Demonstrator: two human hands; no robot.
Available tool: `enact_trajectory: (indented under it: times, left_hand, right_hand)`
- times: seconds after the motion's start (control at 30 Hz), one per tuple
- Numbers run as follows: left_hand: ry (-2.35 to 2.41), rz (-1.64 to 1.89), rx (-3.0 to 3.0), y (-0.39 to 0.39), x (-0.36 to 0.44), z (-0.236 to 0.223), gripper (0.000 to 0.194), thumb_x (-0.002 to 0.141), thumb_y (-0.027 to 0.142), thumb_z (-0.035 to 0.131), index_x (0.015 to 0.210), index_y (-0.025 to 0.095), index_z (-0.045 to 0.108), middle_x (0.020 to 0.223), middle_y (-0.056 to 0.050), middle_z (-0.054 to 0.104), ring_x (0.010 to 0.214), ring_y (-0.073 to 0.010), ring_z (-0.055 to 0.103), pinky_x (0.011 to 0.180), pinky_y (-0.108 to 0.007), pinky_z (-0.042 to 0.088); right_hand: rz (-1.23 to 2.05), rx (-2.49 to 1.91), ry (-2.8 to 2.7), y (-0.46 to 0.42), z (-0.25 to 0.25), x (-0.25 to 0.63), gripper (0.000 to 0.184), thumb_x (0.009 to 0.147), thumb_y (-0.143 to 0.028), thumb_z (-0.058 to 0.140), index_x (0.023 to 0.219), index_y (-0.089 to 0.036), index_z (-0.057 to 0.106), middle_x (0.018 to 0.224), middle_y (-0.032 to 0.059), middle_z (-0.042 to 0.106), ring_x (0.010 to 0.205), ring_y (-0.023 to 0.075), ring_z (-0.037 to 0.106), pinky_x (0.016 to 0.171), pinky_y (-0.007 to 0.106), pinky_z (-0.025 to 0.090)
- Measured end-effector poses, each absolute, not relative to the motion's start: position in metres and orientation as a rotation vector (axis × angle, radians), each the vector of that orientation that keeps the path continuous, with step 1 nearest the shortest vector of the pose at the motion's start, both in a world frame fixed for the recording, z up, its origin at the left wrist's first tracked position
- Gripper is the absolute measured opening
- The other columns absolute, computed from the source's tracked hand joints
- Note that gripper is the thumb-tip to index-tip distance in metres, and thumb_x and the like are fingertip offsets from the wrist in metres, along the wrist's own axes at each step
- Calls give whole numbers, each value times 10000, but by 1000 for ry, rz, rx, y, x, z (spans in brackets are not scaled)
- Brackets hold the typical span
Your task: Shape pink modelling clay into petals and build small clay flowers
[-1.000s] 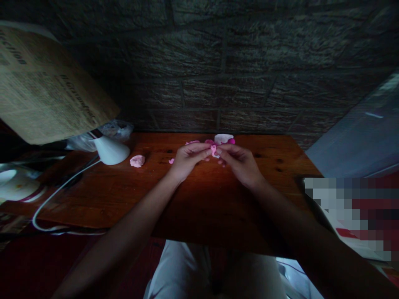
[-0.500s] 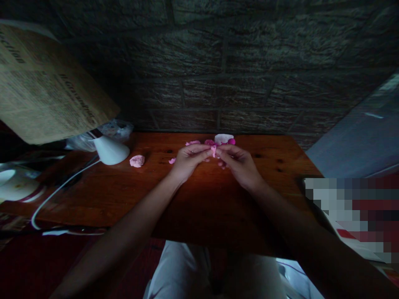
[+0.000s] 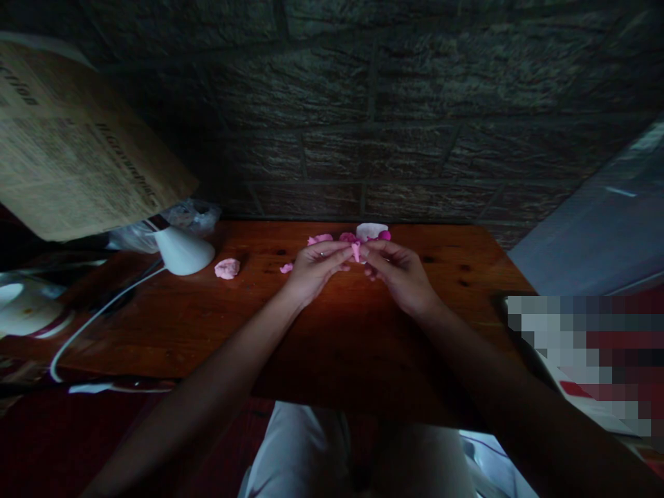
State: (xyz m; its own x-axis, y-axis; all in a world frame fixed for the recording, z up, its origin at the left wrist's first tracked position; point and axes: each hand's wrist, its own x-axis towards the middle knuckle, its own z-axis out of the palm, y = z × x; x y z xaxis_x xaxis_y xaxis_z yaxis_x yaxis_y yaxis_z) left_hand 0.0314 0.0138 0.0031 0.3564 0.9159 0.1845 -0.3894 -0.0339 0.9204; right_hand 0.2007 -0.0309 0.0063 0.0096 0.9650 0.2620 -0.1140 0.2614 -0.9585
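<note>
Sitting leftmost on the table (image 3: 332,339): a pink lump (image 3: 227,268), then a small scrap (image 3: 287,268). Left hand (image 3: 310,271) pinches a little pink piece (image 3: 355,252) over the wood, right hand (image 3: 407,273) too, so that one's unfinished imo; can't tell how much is left.

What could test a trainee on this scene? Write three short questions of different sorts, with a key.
1. Multiple choice: what do the fingertips of the left hand and right hand pinch between them?
A) a white cable
B) a small pink piece
C) a plastic bag

2. True or false: the pink lump sits on the table, between the lamp base and the left hand.

3. Fill in the missing word: the lamp shade is covered with printed ____.

Key: 1. B; 2. true; 3. text
</note>
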Motion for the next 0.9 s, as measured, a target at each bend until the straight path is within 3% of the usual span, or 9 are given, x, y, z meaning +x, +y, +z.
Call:
enact_trajectory:
  times: [0.23, 0.63, 0.77, 0.9]
  left_hand:
    - [609, 1193, 1214, 14, 33, -1, 255, 635, 367, 949, 829, 241, 843, 861, -30, 789, 762, -121, 717, 687, -239, 599]
    - [585, 1225, 1208, 12, 33, 1, 268, 616, 328, 957, 843, 251, 837, 941, -27, 793, 797, -132, 712, 747, -287, 611]
    - [564, 1234, 1234, 11, 34, 2, 292, 616, 337, 958, 870, 262, 835, 963, -26, 803, 860, -155, 726, 720, -267, 599]
    - [586, 1274, 1278, 14, 32, 2, 283, 624, 343, 952, 868, 254, 840, 984, -39, 809, 877, -170, 734, 708, -267, 592]
  right_hand:
    - [924, -972, -1309, -36, 9, 196, 404, 794, -626, 770, 877, -231, 781, 783, 23, 734, 605, 124, 584, 567, 283, 516]
    - [852, -952, -1291, -38, 7, 189, 331, 837, -574, 757, 920, -253, 771, 861, 16, 738, 576, 109, 570, 511, 265, 503]
    - [884, -925, -1273, -38, 7, 189, 280, 831, -545, 774, 917, -280, 801, 802, -6, 731, 534, 97, 537, 495, 263, 483]
    - [898, -925, -1315, -38, 6, 189, 256, 875, -503, 735, 1024, -308, 811, 844, -1, 756, 533, 98, 545, 496, 266, 496]
